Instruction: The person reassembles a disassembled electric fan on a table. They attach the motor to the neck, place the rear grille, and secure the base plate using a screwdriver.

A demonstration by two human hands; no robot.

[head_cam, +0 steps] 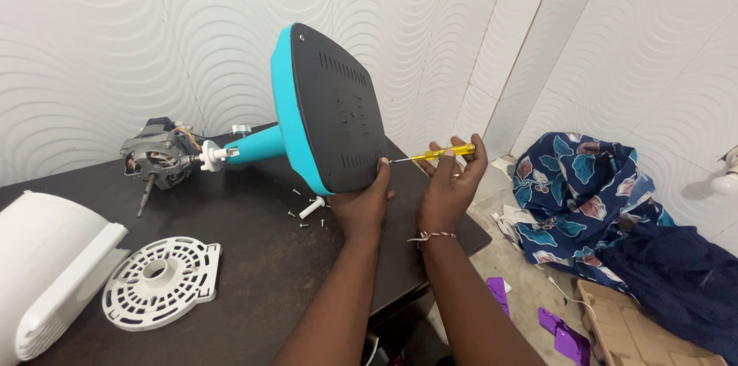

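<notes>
A fan stand lies tipped on the dark table (254, 258), its teal base with black underside (334, 108) facing me. The teal neck (254, 147) leads to a bare motor (157, 154) at the left. My left hand (365, 201) grips the lower edge of the base, thumb on the black plate. My right hand (453, 178) holds a yellow-handled screwdriver (438, 154) between thumb and fingers, its thin tip against the right edge of the base.
Loose screws and a white bolt (311, 208) lie on the table under the base. A white round grille plate (160, 281) and a white plastic housing (46, 274) sit at the left. Blue patterned cloth (600, 197), cardboard and purple pieces (565, 335) lie on the floor.
</notes>
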